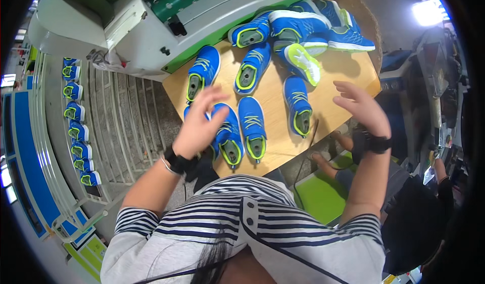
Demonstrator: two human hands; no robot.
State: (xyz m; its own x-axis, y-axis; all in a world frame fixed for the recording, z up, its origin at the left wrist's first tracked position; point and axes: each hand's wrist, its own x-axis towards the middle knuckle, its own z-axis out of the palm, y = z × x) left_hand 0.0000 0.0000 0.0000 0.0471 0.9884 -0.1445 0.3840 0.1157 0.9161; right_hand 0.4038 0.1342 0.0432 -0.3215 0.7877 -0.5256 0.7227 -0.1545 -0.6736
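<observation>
Several blue shoes with lime-yellow lining lie on a wooden table point(348, 74). My left hand point(198, 122) hovers with spread fingers over the near-left shoes, partly hiding one shoe point(230, 135); it holds nothing. My right hand point(361, 107) is raised over the table's right edge, fingers apart and empty. Between the hands lie two single shoes point(252, 127) point(298, 104). A heap of shoes point(303, 31) sits at the table's far side. Both wrists wear dark bands.
A white and green machine point(151, 16) stands beyond the table. A curved rack at the left carries a row of blue shoes point(76, 117). Another person point(419, 218) sits low at the right near a green surface point(318, 193).
</observation>
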